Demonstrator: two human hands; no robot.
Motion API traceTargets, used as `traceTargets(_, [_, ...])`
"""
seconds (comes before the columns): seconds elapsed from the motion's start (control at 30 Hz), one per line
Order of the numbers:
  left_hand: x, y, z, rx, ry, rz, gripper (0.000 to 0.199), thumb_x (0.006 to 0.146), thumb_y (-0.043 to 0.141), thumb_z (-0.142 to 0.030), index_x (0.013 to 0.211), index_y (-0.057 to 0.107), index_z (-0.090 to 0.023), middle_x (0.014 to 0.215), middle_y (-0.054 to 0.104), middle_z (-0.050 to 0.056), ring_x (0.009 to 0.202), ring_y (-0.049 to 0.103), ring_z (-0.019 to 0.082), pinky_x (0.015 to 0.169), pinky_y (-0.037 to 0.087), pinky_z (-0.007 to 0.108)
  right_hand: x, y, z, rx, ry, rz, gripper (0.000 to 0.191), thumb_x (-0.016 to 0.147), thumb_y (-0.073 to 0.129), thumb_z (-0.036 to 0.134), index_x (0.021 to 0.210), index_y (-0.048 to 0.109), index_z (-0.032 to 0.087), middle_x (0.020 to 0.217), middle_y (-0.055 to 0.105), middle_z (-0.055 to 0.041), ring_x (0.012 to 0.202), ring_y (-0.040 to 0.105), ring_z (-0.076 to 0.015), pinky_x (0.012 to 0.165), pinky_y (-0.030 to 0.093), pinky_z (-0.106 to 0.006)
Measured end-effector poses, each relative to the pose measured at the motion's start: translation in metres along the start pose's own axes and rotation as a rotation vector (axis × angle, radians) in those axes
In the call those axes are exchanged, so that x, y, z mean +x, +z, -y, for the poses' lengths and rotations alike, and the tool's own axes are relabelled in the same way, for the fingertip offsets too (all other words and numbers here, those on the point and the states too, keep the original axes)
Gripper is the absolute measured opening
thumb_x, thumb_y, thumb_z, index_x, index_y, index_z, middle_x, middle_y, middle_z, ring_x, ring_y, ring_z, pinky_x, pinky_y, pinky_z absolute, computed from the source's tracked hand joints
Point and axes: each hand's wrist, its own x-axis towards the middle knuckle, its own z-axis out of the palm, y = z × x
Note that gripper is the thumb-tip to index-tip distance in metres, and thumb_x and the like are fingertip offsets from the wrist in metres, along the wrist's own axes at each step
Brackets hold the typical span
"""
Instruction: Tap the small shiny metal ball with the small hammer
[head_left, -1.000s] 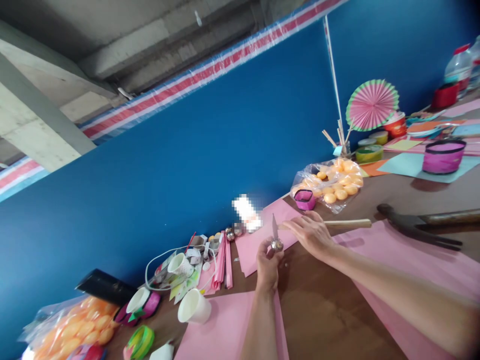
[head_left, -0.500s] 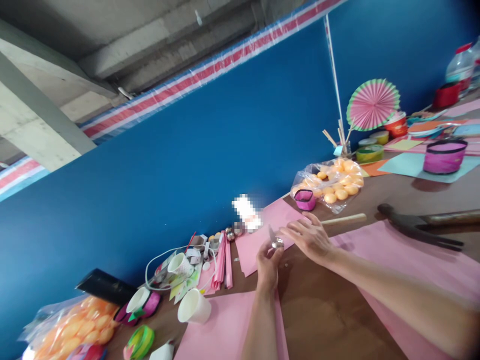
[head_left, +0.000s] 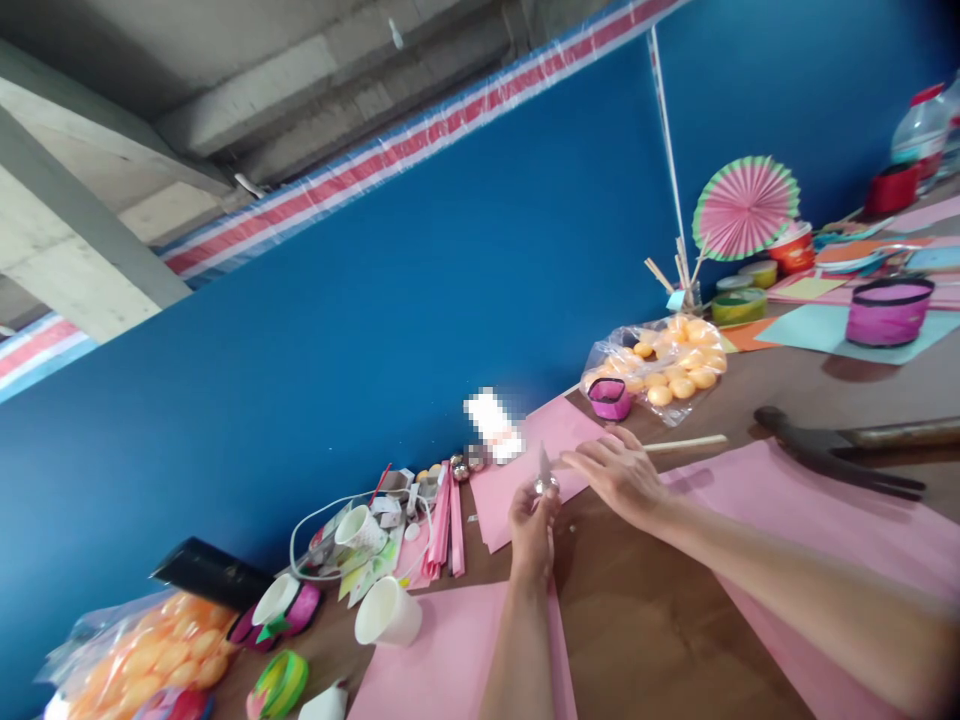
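Observation:
My left hand [head_left: 531,525] is closed, its thumb and fingertips pinching a small shiny silver ball [head_left: 547,484]. A grey pointed piece [head_left: 544,458] sticks up beside the ball; I cannot make out what it belongs to. My right hand [head_left: 619,475] is just to the right, palm down, with its fingers bent together around a pale wooden stick [head_left: 694,443]. The stick's far end comes out beyond the hand, and its near end is mostly hidden by the fingers close to the ball. Beneath both hands lie pink paper [head_left: 501,507] and the brown tabletop [head_left: 645,610].
A claw hammer [head_left: 832,455] lies at right on pink paper. Behind my right hand are a pink pouch [head_left: 610,400] and a bag of orange balls [head_left: 679,370]. On the left stand a white paper cup [head_left: 390,615], pink paper strips [head_left: 448,530] and more silver balls [head_left: 460,468].
My left hand has shifted slightly left and turned, bringing the silver ball and the pointed piece more upright. The wooden stick has slid a little left with my right hand.

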Motion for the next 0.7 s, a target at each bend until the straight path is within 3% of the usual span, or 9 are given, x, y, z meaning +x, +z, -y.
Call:
traceTargets(0.1, [0.001,-0.001,0.001,-0.061,-0.010,-0.032,0.025,0.066,0.068,-0.022,0.089,0.061,-0.017,0.088,0.063,0.003,0.078,0.059,0.010,0.076,0.043,0.025,0.000,0.002,-0.003,-0.031,0.004,0.040,0.029,0.087,0.041,0.017,0.107,0.057,0.029,0.085,0.063,-0.0012,0.081,0.051,-0.0154,0.091,0.023,-0.033])
traceTargets(0.2, [0.002,-0.002,0.001,-0.141,-0.025,-0.072,0.025,0.067,0.068,-0.023,0.090,0.061,-0.016,0.094,0.063,0.005,0.085,0.060,0.012,0.081,0.044,0.026,0.000,0.006,-0.013,-0.091,0.103,0.090,0.029,0.088,0.038,0.018,0.110,0.055,0.025,0.085,0.063,-0.0044,0.081,0.051,-0.0162,0.089,0.021,-0.033])
traceTargets(0.47, [0.004,-0.003,-0.002,-0.198,-0.078,-0.135,0.026,0.068,0.068,-0.022,0.091,0.061,-0.014,0.097,0.063,0.007,0.087,0.061,0.013,0.083,0.047,0.025,-0.002,0.019,-0.040,-0.256,0.360,0.467,0.023,0.087,0.037,0.020,0.091,0.060,0.018,0.086,0.063,-0.0086,0.081,0.051,-0.0205,0.074,0.028,-0.035])
traceTargets(0.6, [0.003,-0.003,-0.005,-0.231,-0.096,-0.123,0.025,0.069,0.067,-0.022,0.092,0.060,-0.016,0.096,0.064,0.005,0.084,0.062,0.012,0.079,0.048,0.024,-0.003,0.022,-0.045,-0.259,0.372,0.501,0.025,0.086,0.038,0.018,0.090,0.062,0.021,0.096,0.060,-0.0087,0.090,0.047,-0.0232,0.070,0.030,-0.034])
traceTargets(0.7, [0.005,-0.005,-0.004,-0.268,-0.112,-0.134,0.026,0.068,0.067,-0.020,0.093,0.060,-0.019,0.093,0.064,0.003,0.081,0.062,0.011,0.076,0.048,0.023,-0.002,0.019,-0.042,-0.232,0.360,0.455,0.025,0.085,0.038,0.019,0.092,0.062,0.021,0.097,0.059,-0.0093,0.090,0.047,-0.0232,0.072,0.032,-0.034])
